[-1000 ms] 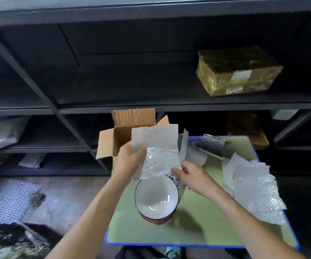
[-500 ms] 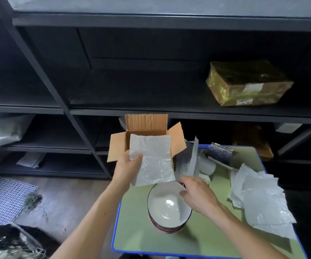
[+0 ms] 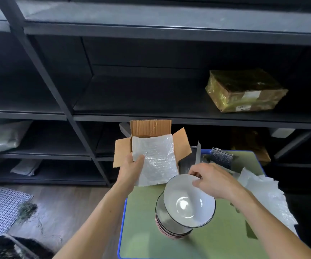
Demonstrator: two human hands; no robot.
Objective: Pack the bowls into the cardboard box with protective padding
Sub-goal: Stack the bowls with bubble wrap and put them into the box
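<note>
My right hand (image 3: 214, 181) now pinches the rim of the top bowl (image 3: 188, 202), tilted up off the stack (image 3: 167, 228) on the green worktop (image 3: 141, 234); half a second ago it only reached there. The bowl is white inside, dark-rimmed. Beyond, my left hand (image 3: 132, 169) still grips the bubble-wrap sheet (image 3: 156, 161) before the open cardboard box (image 3: 151, 128).

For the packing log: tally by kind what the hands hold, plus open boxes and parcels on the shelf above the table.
Bowl, in right hand: 1
Bubble-wrap sheet, in left hand: 1
Open box: 1
Parcel: 1
Total: 4
Not counted: the stack under the bowl and the loose pile.
</note>
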